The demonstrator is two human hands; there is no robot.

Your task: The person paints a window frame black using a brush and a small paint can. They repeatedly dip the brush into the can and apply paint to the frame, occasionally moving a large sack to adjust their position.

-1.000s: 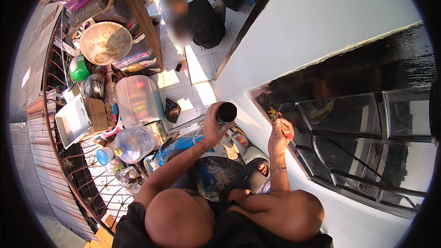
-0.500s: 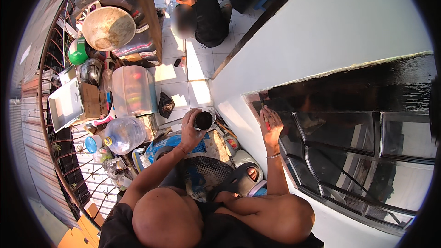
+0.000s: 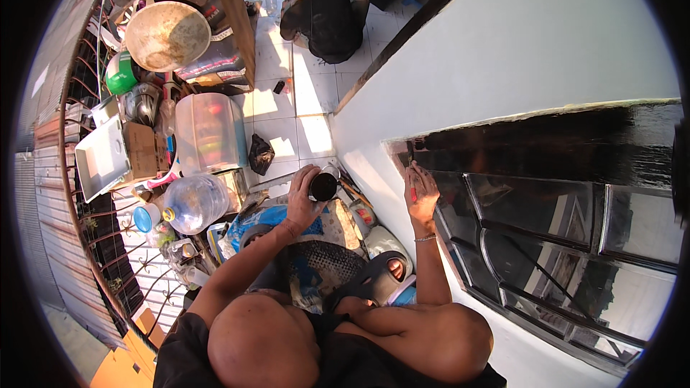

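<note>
My left hand (image 3: 302, 197) is closed round a small can (image 3: 324, 186) of dark paint, holding it upright with its mouth up. My right hand (image 3: 422, 195) pinches a slim paintbrush (image 3: 413, 192) with a red handle. The brush tip is at the upper left corner of the window frame (image 3: 546, 136), close to the white wall; whether it touches is too small to tell. Wet-looking black paint shines on the frame's wide top board. Below it, dark bars divide the glass panes (image 3: 535, 205).
Left of me stand a large clear water bottle (image 3: 195, 205), a translucent plastic bin (image 3: 210, 133), a cardboard box (image 3: 141, 149) and a round stained basin (image 3: 168, 36). A black plastic bag (image 3: 260, 154) lies on the tiles. Farther off, a person in black (image 3: 327, 23) crouches. A railing (image 3: 66, 172) runs along the left.
My right hand has shifted very slightly at the frame's corner, still with the brush. My left hand keeps the can nearly in place. The crouching person has raised their head and moved their arms.
</note>
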